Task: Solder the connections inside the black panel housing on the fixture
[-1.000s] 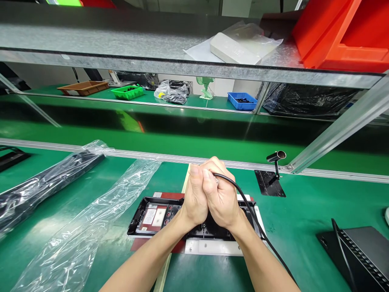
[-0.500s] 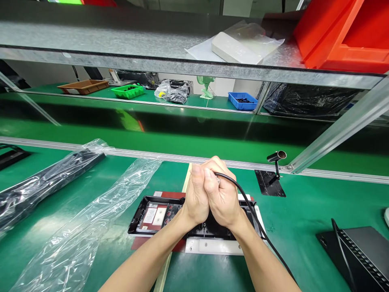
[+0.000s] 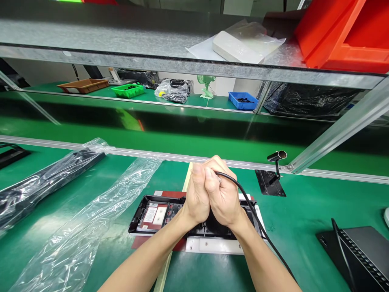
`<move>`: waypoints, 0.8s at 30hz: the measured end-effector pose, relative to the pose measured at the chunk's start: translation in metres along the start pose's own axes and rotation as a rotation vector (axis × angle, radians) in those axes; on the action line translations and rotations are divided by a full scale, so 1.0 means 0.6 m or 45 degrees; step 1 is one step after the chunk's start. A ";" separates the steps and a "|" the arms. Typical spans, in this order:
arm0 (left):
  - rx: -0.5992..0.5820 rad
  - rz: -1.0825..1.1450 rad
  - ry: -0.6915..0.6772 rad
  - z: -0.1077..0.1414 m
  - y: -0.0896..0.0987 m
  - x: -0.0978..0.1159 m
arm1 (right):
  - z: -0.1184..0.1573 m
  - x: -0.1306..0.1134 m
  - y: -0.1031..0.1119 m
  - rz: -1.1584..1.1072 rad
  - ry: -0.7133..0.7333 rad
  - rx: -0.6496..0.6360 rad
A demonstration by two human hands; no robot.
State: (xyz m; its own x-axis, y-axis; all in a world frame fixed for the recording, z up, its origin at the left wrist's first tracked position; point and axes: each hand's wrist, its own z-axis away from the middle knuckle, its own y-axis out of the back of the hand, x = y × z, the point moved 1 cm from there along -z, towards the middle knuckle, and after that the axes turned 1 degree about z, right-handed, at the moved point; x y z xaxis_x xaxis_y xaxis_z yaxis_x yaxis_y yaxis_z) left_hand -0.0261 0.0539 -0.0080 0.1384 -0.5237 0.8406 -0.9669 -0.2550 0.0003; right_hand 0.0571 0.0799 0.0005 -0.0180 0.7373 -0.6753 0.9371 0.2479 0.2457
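Note:
My left hand (image 3: 197, 196) and my right hand (image 3: 222, 194) are pressed together above a black plastic housing (image 3: 142, 201). Out of the closed right hand runs a black cable (image 3: 253, 209), curving down to the lower right. My left hand is closed too, its thumb beside the right thumb; whatever lies inside its fingers is hidden. The housing rests in a fixture with a white strip (image 3: 212, 245) and a dark red base (image 3: 141, 242). My wrists and forearms cover its middle.
Clear plastic film (image 3: 100, 219) and a wrapped black bar (image 3: 51, 174) lie at left. A small metal tube holder (image 3: 276, 156) stands on the right, behind a black device (image 3: 358, 251). Overhead, a metal shelf (image 3: 136, 56) carries a red bin (image 3: 331, 48).
Both hands keep the same closed pose, and the cable stays where it was. The view has shifted only very slightly.

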 end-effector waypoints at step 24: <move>0.090 -0.070 0.110 0.006 0.001 -0.003 | -0.003 0.001 0.000 -0.010 -0.002 -0.013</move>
State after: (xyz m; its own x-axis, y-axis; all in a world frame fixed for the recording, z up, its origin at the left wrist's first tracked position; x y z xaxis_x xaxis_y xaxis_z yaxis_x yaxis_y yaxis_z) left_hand -0.0262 0.0517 -0.0115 0.1689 -0.4357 0.8841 -0.9404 -0.3399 0.0121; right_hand 0.0564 0.0812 0.0012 -0.0249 0.7340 -0.6786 0.9332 0.2605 0.2475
